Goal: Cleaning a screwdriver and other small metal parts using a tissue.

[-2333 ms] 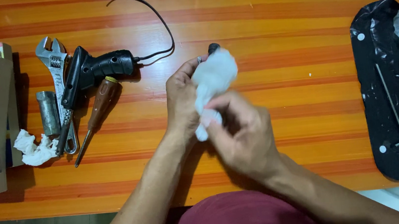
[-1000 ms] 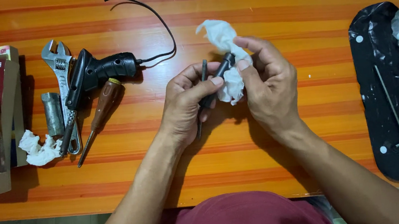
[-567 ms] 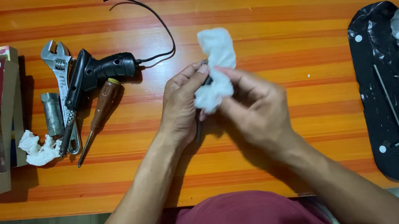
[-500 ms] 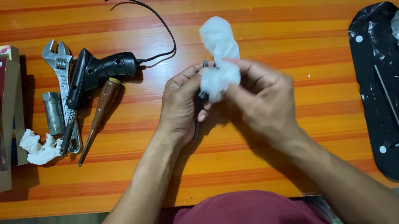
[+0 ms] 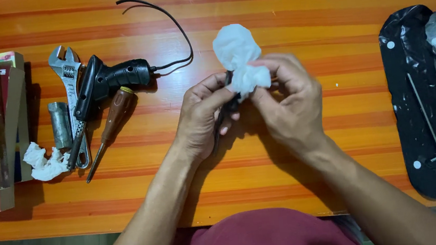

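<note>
A: Where's the tool?
B: Your left hand [image 5: 204, 116] has its fingers clenched on a thin dark tool [image 5: 226, 111], held above the orange desk [image 5: 325, 21]. Its long axis runs up and away from you, tilted slightly right.
A: And the other hand?
B: Your right hand [image 5: 288, 105] pinches a white tissue [image 5: 238, 56] around the tool's upper end, touching it. Wrench [image 5: 67, 78] and screwdriver [image 5: 111, 119] lie well apart, left.
</note>
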